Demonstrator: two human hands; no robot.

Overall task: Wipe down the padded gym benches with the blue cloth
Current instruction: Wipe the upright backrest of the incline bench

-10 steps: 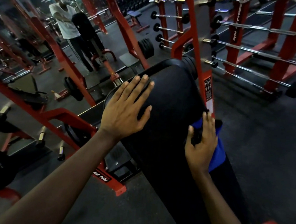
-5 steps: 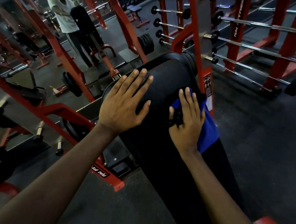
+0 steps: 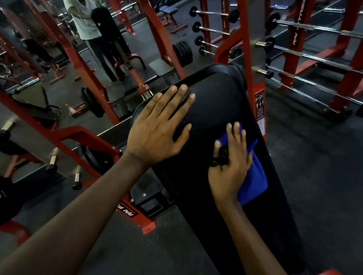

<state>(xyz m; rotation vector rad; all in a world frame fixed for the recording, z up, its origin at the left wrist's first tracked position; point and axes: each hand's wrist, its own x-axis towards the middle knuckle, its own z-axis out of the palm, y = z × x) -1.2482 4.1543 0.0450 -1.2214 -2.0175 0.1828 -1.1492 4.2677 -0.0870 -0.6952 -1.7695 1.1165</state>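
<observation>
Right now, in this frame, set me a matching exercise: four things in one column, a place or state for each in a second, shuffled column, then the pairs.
Things:
1 left hand
2 right hand
3 blue cloth
4 bench pad

Places or states:
a lies beneath the right palm
b black, under both hands
c flat on the pad, fingers spread, no cloth
d presses the cloth, fingers straight

Pairs: 1-c, 2-d, 3-a, 4-b

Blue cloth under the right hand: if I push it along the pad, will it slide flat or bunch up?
Probably floppy: the blue cloth creases and drapes beside the right hand. It likely bunches unless pressed flat, as the fingers now do. The bench pad looks smooth, so it should glide easily.
</observation>
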